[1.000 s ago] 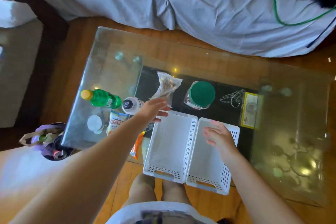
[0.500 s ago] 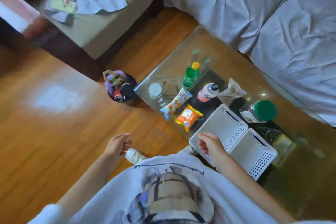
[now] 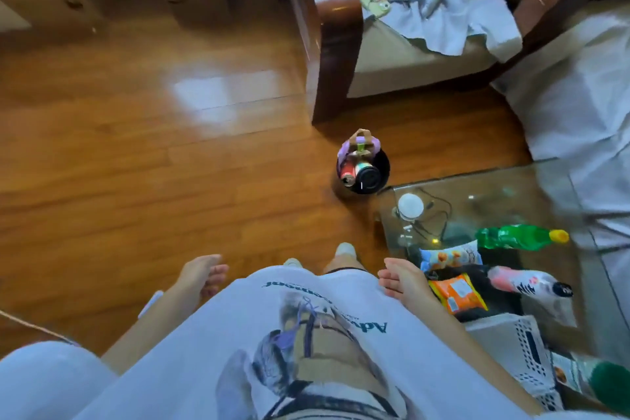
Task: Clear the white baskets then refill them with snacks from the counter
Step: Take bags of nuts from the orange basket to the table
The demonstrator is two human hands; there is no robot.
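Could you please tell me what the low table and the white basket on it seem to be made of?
The low see-through table looks like glossy glass: the floor shows through it. The white perforated basket looks like matte moulded plastic, judging by its slotted walls.

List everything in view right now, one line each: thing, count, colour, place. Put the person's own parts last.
basket: 1 visible, white, near edge of the glass table
snack packets: 2, orange and blue-white, table's near left part
bottle: 1, green with yellow cap, on the table
drink bottle: 1, pink-white, black cap, beside the packets
bin: 1, black, on the floor by the table corner
armchair: 1, dark wood, with crumpled cloth
left hand: empty, fingers loose
right hand: empty, beside the orange packet
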